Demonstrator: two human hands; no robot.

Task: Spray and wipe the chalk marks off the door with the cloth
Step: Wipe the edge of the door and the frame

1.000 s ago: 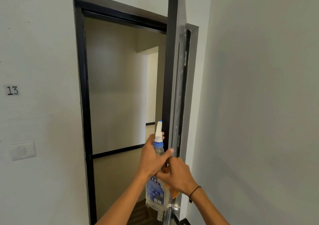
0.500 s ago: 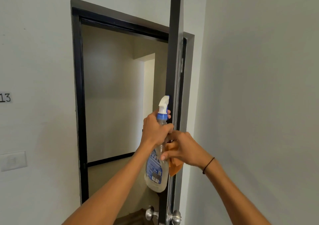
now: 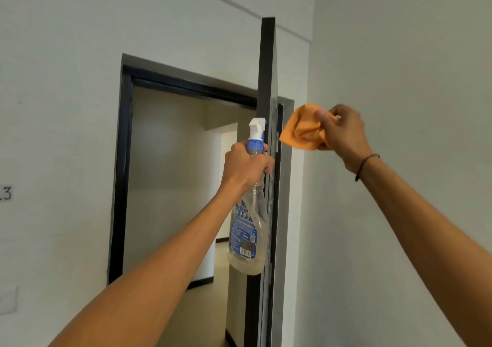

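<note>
Now, left hand (image 3: 246,165): wrapped round the spray bottle (image 3: 249,229) neck.
Right hand (image 3: 343,131): squeezing the orange cloth (image 3: 300,131) beside the door (image 3: 267,80).

Two bare forearms, no sleeves visible. Left hand (image 3: 246,167) and right hand (image 3: 343,131) wear no gloves or rings. Thin dark cord bracelet (image 3: 366,164) around right wrist, with small knot or bead at lower end.

Partly cut "13" label (image 3: 5,192) on wall (image 3: 58,133)
</note>
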